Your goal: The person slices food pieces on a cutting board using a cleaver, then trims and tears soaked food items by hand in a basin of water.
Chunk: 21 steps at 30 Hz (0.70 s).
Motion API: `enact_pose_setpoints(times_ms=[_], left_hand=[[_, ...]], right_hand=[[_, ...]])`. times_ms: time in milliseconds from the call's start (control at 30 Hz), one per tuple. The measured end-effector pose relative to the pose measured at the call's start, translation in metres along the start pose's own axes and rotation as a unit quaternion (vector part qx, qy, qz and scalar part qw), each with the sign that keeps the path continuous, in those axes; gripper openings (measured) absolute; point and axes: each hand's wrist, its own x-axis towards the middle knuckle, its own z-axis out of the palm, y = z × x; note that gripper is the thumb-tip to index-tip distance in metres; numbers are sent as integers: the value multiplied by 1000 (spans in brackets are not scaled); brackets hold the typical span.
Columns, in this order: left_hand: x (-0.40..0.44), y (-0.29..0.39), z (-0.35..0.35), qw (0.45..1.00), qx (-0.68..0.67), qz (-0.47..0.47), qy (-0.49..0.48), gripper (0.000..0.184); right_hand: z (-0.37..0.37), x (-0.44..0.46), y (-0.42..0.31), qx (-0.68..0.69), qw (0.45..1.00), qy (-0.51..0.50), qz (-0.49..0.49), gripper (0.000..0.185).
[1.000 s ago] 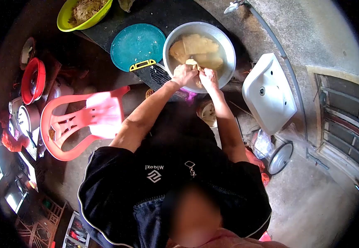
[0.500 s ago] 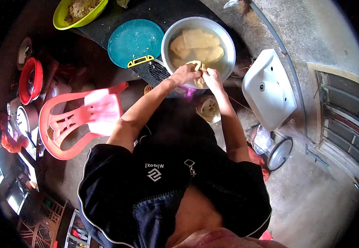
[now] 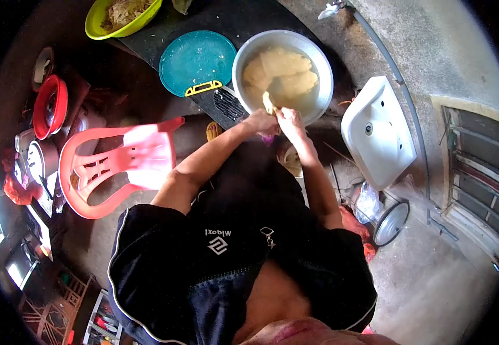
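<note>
Both hands are closed around a pale yellow, soft-looking piece at the near rim of a metal basin. My left hand grips it from the left, and my right hand pinches it from the right. Its upper end sticks up between the hands; the rest is hidden by fingers. I cannot tell exactly what it is. In the basin, cloudy water covers larger pale yellow pieces of similar colour.
Left of the basin is a teal round lid or board with a yellow handle. A yellow-green bowl holds shredded food. A pink plastic chair stands at left, a white washbasin at right. A pail sits below my hands.
The view has shifted slightly, so the surroundings sit lower and further right. My hands have come closer together on the piece, and less of it shows now.
</note>
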Motion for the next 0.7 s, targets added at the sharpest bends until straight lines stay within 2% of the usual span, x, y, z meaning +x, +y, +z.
enact_pose_setpoints(times_ms=[33,67,133,200,233,267,300,367,433,467,500,567,633,667,700], left_hand=[[-5,-3,1,988,-153,-25,2,16],[-5,-2,4,967,-224,-118,29,19],[-7,3,-2,923,-288,-247,68,29],[-15,9,-13,908,-296,-285,82,37],[-21,13,-22,904,-305,-287,86,39],[-28,17,-32,933,-250,-245,85,38],[-25,17,-28,934,-229,-250,115,37],[-13,3,-18,944,-203,-233,118,36],[-14,3,-25,938,-225,-212,156,33],[-10,3,-26,940,-203,-229,153,28],[-3,3,-25,941,-182,-244,149,23],[3,-9,-22,959,-188,-193,93,20],[-11,-8,-30,921,-341,-163,94,18],[-4,-21,-10,950,-271,-71,139,18],[-22,-3,-36,957,-241,-44,153,19]], right_hand=[[11,3,7,-7,1000,3,-1,28],[16,6,16,-4,1000,-9,17,29],[14,8,11,8,998,-46,50,30],[9,15,10,-20,992,-93,80,30],[6,17,4,-52,988,-115,93,30],[0,17,1,-52,986,-122,104,28],[-2,20,4,-61,985,-137,80,29],[12,22,17,-95,993,-65,30,30],[2,19,-3,-79,996,-22,38,32],[1,20,-3,-81,996,17,26,35],[2,24,5,-78,996,13,31,36],[-11,27,0,-69,997,5,39,34],[-30,24,-10,-25,999,-2,27,30],[-26,27,6,-12,1000,-14,2,29],[-30,26,5,-7,999,-34,32,30]])
